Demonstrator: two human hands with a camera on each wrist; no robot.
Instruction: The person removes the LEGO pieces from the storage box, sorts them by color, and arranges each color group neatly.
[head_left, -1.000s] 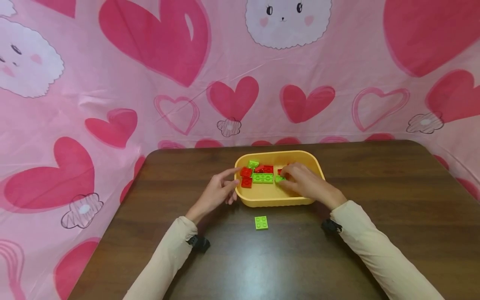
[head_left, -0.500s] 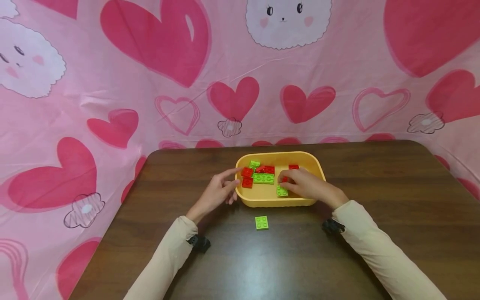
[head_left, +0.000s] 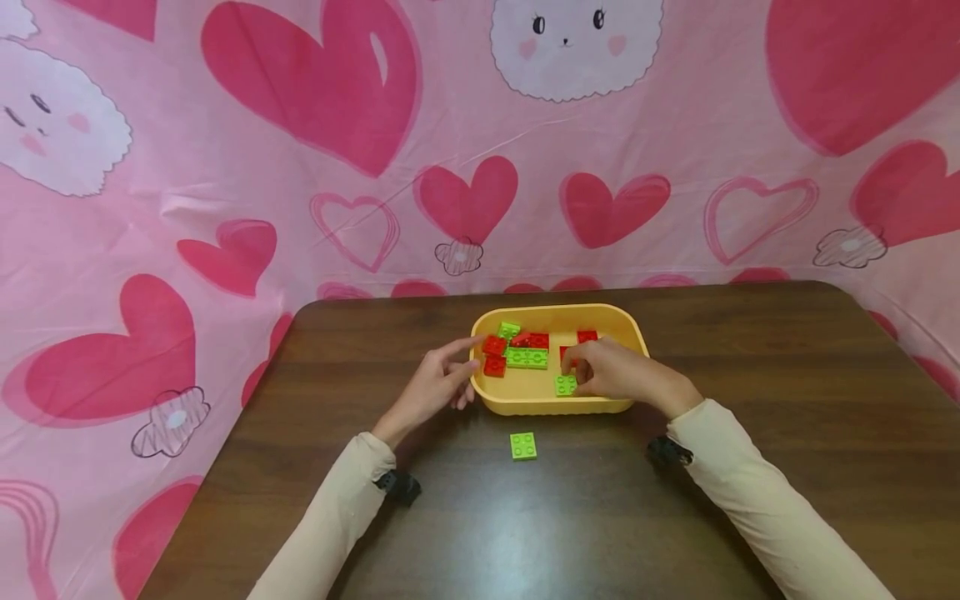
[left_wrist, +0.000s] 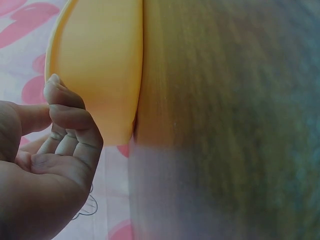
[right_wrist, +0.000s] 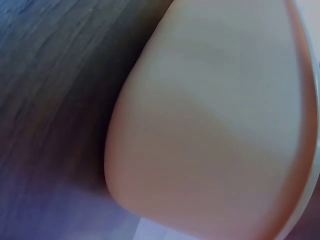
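A yellow tray (head_left: pixel 551 407) stands on the table with red and green toy building bricks inside. My left hand (head_left: pixel 431 387) is at its left end, index fingertip at the rim, other fingers below and outside; the left wrist view shows this hand (left_wrist: pixel 70 145) beside the tray wall. My right hand (head_left: pixel 618 375) reaches into the tray's right half with bent fingers. Its fingertips are right at a green brick (head_left: pixel 565 385), and a partly covered red brick (head_left: pixel 566 355) lies behind them. I cannot tell whether they pinch the green one. The right wrist view shows only the tray wall (right_wrist: pixel 200 120).
A green square brick (head_left: pixel 523 446) lies on the wooden table (head_left: pixel 480 533) in front of the tray. In the tray's left half are a long green brick (head_left: pixel 527 357) and several red ones. Another red brick (head_left: pixel 587 336) is at the back right. A pink heart-patterned cloth (head_left: pixel 525 125) hangs behind.
The green brick at my right hand has moved toward the tray's front wall, uncovering red bricks behind it. My right hand has shifted slightly right; my left has stayed at the rim.
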